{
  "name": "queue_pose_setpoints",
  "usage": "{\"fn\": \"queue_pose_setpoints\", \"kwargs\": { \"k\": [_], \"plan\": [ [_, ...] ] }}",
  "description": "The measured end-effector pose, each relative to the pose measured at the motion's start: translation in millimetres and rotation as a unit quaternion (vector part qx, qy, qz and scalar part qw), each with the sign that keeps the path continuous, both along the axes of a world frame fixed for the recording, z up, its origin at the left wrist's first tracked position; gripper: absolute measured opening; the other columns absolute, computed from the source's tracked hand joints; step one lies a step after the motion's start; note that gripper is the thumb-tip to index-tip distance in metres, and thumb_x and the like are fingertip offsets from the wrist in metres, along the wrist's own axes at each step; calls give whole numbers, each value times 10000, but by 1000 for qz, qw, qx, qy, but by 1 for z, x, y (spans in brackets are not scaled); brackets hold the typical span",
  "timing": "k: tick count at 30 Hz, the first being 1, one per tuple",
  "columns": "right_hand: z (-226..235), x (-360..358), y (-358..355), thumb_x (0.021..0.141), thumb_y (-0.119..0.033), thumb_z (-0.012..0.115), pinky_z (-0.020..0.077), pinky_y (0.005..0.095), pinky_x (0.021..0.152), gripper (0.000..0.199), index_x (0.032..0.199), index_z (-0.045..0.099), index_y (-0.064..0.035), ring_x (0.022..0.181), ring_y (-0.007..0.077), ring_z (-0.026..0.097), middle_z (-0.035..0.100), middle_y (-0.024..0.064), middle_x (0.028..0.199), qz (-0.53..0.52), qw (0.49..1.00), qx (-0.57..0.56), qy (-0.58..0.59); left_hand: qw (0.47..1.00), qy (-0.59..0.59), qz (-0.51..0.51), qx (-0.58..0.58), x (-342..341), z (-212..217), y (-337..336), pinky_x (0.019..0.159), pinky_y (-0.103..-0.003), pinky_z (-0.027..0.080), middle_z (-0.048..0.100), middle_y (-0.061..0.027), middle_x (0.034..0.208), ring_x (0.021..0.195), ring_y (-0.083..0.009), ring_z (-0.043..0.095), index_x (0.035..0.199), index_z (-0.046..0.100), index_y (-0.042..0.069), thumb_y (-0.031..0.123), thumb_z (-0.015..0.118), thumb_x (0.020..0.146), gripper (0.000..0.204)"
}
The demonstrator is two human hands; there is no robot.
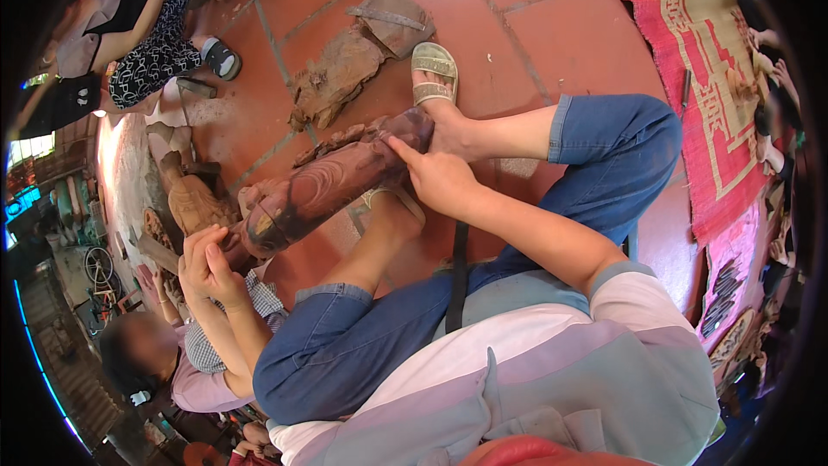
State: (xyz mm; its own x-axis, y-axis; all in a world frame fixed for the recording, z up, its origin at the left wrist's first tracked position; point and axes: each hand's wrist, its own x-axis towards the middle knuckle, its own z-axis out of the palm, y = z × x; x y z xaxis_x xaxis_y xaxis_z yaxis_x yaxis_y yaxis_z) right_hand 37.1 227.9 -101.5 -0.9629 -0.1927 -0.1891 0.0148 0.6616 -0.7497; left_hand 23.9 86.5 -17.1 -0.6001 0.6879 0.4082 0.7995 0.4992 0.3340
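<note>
A reddish-brown carved wooden piece [332, 181] lies slanted in front of me, its far end against my foot. My right hand [440, 179] reaches across to it. The index finger is stretched out and touches the wood near the dark far end, while the other fingers bend under and are partly hidden. At the near left end, my left hand [226, 283] has its fingers at the wood. Another person's forearm [216, 328] runs close beside mine there, and the fingers overlap, so whose fingertips touch the end is hard to tell.
Rough wooden slabs [336, 73] lie on the red tiled floor [483, 17]. A paler carving [194, 203] stands at the left. A person in a pink top [203, 384] sits close on my left, another at the upper left. A red patterned mat [711, 112] lies to the right.
</note>
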Motion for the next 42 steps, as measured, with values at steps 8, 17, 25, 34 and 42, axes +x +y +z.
{"fn": "queue_pose_setpoints", "kwargs": {
  "k": [8,17,25,34,42],
  "plan": [
    [-9,3,8,866,-119,458,486,475,584,483,1346,423,-161,619,384,600,616,206,680,-13,999,-32,15,997,43,56,20,-11,53,-79,679,-373,481,610,-128,788,726,-273,585,777,666,-1,267,513,888,328],
    [3,10,14,880,-136,468,472,482,588,487,1350,425,-255,624,382,599,613,212,708,0,998,-68,-14,984,78,151,44,-8,89,-152,685,-383,482,613,-133,792,737,-279,591,780,677,7,336,485,904,401],
    [-1,-1,12,875,-119,467,480,477,592,506,1363,413,-240,613,377,600,604,208,677,8,1000,-5,20,978,57,190,66,0,85,-154,720,-340,475,615,-147,833,802,-264,600,888,649,-3,399,450,878,449],
    [5,-3,12,874,-132,474,481,481,618,469,1336,455,-212,641,382,604,610,215,705,18,998,-63,6,976,54,200,67,7,88,-149,728,-372,472,616,-145,815,789,-285,596,844,670,5,425,440,887,481],
    [9,-26,21,842,-102,446,485,441,785,460,1290,517,-183,846,376,618,642,206,950,76,988,-125,-42,970,46,228,65,9,89,-145,735,-400,470,618,-145,800,778,-304,592,804,688,13,449,431,894,514]
  ]
}}
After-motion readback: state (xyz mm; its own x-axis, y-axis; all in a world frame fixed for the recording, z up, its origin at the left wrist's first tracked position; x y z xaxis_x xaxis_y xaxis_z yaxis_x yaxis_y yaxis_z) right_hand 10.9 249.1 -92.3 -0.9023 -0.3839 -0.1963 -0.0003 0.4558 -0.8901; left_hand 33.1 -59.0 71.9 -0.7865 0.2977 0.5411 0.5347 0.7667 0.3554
